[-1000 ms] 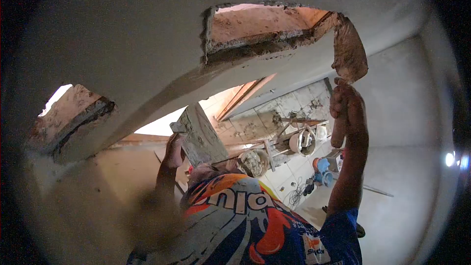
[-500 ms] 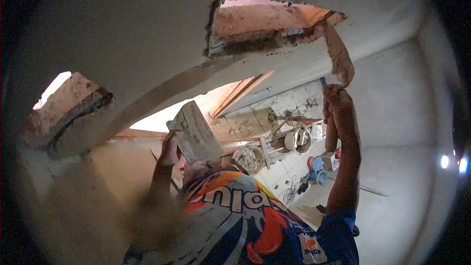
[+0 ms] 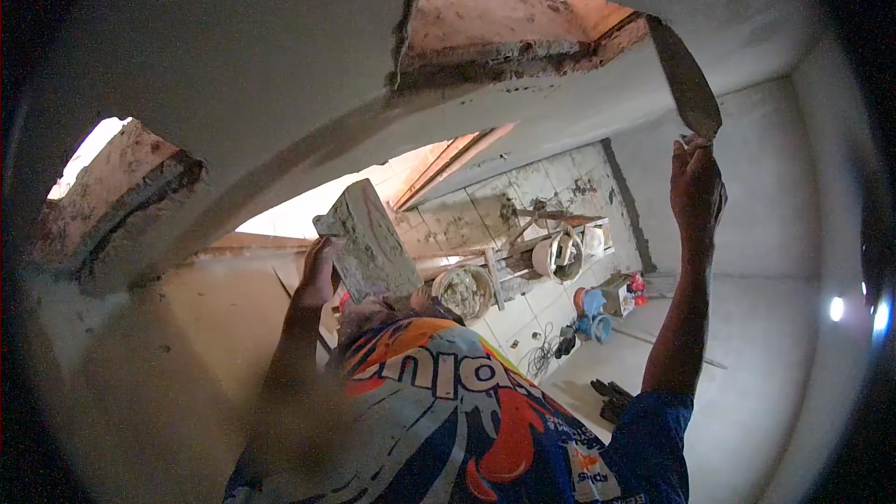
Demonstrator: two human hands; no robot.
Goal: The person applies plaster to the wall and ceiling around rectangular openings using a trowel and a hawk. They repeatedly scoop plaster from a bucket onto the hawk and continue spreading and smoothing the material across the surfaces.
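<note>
My left hand (image 3: 319,273) grips a mortar-smeared rectangular board (image 3: 367,245) in front of my chest. On the right, my raised right hand (image 3: 696,189) is closed on a trowel, whose handle is mostly hidden by the fingers. The long dark trowel blade (image 3: 689,77) points up, its tip at the right corner of a rough-edged opening (image 3: 504,28) in the plastered wall (image 3: 280,47).
A second opening (image 3: 131,191) is at the left. Below are a mortar bucket (image 3: 463,291), another bucket (image 3: 558,256), blue containers (image 3: 592,315), a dark cable (image 3: 541,355) and planks (image 3: 499,277). A grey wall (image 3: 765,187) stands at the right.
My right hand and the trowel have moved right and slightly up, and the blade now shows a darker face. My left hand and the board have shifted only slightly.
</note>
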